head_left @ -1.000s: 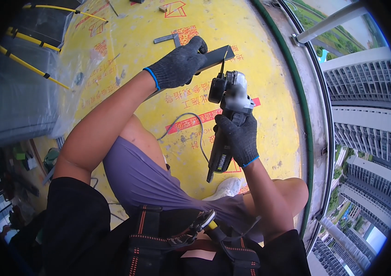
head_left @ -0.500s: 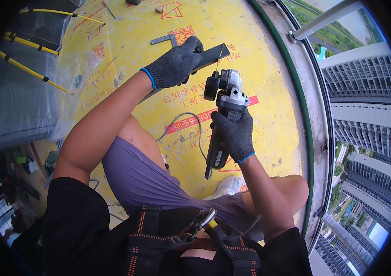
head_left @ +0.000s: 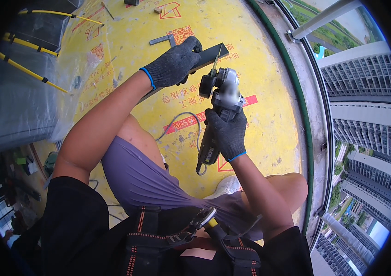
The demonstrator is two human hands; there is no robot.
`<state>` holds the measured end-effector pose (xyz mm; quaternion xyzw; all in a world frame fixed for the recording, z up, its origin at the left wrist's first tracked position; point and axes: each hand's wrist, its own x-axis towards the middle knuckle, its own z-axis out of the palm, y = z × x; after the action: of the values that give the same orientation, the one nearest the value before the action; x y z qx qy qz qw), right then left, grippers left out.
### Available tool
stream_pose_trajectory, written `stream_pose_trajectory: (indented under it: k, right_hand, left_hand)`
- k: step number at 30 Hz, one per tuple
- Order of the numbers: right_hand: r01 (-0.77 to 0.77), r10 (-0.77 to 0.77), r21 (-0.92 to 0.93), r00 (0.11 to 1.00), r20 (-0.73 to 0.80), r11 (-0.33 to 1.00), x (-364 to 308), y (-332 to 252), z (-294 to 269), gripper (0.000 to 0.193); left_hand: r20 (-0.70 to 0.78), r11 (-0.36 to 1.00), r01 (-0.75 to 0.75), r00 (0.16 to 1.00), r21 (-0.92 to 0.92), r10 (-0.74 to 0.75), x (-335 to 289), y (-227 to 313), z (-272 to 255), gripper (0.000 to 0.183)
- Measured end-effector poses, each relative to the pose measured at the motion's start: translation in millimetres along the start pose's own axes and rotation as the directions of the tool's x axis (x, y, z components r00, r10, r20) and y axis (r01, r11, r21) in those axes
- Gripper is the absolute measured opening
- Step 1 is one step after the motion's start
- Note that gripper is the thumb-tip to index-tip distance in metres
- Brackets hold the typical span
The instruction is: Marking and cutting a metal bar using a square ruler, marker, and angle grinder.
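In a dark knitted glove, my left hand [head_left: 179,62] grips a dark grey bar, perhaps a metal profile [head_left: 211,54], whose far end points up and to the right. My right hand [head_left: 228,133], gloved alike, is wrapped round the body of an angle grinder [head_left: 227,95], its head pointing away from me. The grinder's thin disc [head_left: 215,62] appears edge-on close to the bar's far end; whether it touches cannot be made out. The cord [head_left: 198,124] loops over the yellow floor sheet [head_left: 260,147] beside the grinder's handle.
A small square [head_left: 161,40] lies beyond my left hand. Farther off are a wooden block [head_left: 158,10] and a thin tool [head_left: 108,10]. Plastic sheeting [head_left: 34,106] covers something at the left. Along the right runs a green strip [head_left: 300,101] by the ledge, with tall buildings outside.
My right hand and the grinder have shifted slightly left, and the grinder's handle end has swung left. The left hand and the bar have barely moved.
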<state>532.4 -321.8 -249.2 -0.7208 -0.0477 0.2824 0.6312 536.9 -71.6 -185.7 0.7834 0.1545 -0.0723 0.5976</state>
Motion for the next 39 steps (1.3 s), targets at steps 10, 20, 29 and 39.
stream_pose_trajectory:
  k: [10, 20, 29, 39]
  right_hand:
    - [-0.091, 0.091, 0.047, 0.996, -0.005, 0.995, 1, -3, 2, 0.039]
    - [0.034, -0.034, 0.015, 0.999, -0.036, 0.999, -4, -10, 8, 0.04]
    - [-0.051, 0.051, 0.046, 0.999, -0.006, 0.998, -5, -13, 10, 0.039]
    - [-0.119, 0.118, 0.07, 0.993, 0.01, 0.99, 11, -25, 11, 0.037]
  left_hand:
    - [0.019, 1.0, 0.01, 1.0, 0.016, -0.01, -2, -3, -3, 0.022]
    - [0.054, 0.935, -0.242, 0.97, 0.259, 0.236, 2, -8, -3, 0.02]
    - [-0.001, 0.999, -0.034, 0.999, 0.02, 0.034, -4, -1, -2, 0.019]
    - [0.14, 0.606, -0.488, 0.837, 0.628, 0.529, 3, -21, -5, 0.049]
